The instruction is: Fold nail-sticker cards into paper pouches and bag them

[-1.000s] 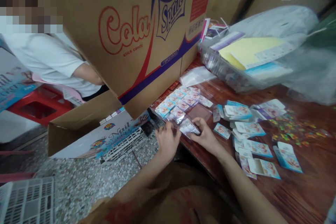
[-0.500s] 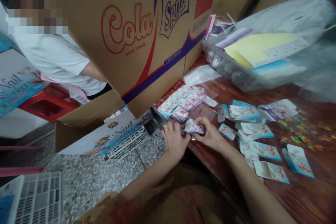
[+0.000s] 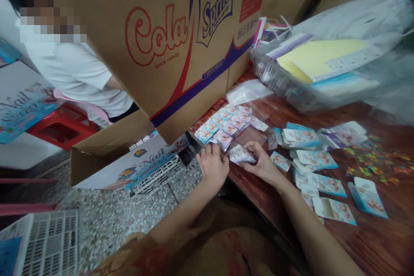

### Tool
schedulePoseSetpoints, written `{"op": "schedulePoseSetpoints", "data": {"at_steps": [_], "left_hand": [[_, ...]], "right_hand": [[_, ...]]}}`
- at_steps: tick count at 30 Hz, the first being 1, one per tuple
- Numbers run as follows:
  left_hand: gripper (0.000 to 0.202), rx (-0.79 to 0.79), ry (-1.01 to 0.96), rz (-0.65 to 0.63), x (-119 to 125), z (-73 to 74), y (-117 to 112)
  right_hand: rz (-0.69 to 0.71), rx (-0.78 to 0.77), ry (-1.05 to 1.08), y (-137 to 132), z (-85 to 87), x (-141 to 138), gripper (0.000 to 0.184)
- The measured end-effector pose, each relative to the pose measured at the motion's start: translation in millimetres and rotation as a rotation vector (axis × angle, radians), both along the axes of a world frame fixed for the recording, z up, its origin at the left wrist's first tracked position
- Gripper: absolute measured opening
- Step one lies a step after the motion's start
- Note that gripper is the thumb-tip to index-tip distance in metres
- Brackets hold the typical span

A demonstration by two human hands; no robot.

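At the table's near edge, my right hand (image 3: 263, 164) grips a small white and purple carton (image 3: 238, 154) between thumb and fingers. A printed side panel of it faces up. My left hand (image 3: 213, 169) is just left of the carton and apart from it, fingers spread and bent at the front edge of a clear plastic sheet or tray. Whatever lies under those fingertips is hidden. Beyond the hands, rows of small blue and purple cartons (image 3: 223, 123) with hand pictures stand packed together on the clear plastic.
Flattened and part-folded cartons (image 3: 315, 157) lie right of my hands, beside scattered small colourful pieces (image 3: 378, 159). A big cardboard box (image 3: 181, 90) stands behind. At the back right is a clear plastic tub (image 3: 278, 82). Left are an open display carton (image 3: 106, 172) and a seated person (image 3: 74, 69).
The small carton has turned in my right hand, so a different side faces up. My left hand has come off it and moved slightly left, its fingers spreading.
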State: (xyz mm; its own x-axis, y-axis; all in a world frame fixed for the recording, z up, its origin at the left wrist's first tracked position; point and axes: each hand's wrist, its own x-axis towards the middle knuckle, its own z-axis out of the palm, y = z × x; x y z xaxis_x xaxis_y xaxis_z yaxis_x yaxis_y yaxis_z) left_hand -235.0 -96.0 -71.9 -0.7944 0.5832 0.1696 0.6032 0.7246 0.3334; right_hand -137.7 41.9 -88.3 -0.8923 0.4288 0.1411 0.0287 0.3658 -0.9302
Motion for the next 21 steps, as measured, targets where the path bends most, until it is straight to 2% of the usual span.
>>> {"op": "schedulePoseSetpoints", "data": {"at_steps": [3,8,13,21], "left_hand": [[0.010,-0.004,-0.066,-0.019,1,-0.6,-9],[0.014,-0.037,-0.185,-0.029,1,-9.5,-16],[0.013,0.029,-0.290,-0.007,0,-14.6,-19],[0.008,0.280,-0.398,0.047,-2,-20.8,-20]], "right_hand": [[0.035,0.123,-0.005,-6,-1.1,-4,0.035],[0.105,0.294,0.001,-15,-2.1,-14,0.033],[0.166,0.423,-0.001,-20,0.7,-17,0.031],[0.022,0.654,-0.002,-34,-10.4,-16,0.030]]}}
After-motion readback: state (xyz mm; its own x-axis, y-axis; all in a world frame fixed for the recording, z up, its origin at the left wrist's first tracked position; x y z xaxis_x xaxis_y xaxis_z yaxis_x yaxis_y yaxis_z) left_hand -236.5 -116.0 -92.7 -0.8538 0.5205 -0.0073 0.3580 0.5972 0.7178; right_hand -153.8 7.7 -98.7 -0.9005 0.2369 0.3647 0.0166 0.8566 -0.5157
